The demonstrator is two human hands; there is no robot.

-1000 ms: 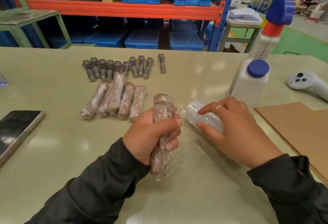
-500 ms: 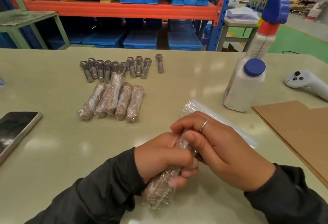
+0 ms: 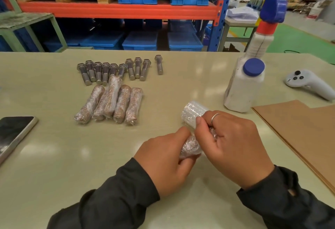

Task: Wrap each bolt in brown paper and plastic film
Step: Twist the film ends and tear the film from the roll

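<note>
Head view: both hands meet low at the middle of the table. The left hand is curled round a wrapped bolt, brown paper showing through clear film; only a short stretch of it shows between the two hands. The right hand has its fingers curled over the far end of that bolt, thumb and forefinger pinching the film there; a ring sits on one finger. Just behind the right hand, touching its fingers, lies the film roll, clear and on its side on the table.

Further back and to the left, five wrapped bolts lie side by side, one riding partly on top of its neighbours. Behind them a row of bare bolts lies with heads away from the person, nine packed together and one more bolt a little apart to the right.

A phone lies at the left edge. To the right stands a white bottle with a blue cap, a spray bottle right behind it. A white controller lies near the right edge, and brown paper sheets lie nearer the person, beside the right hand.
</note>
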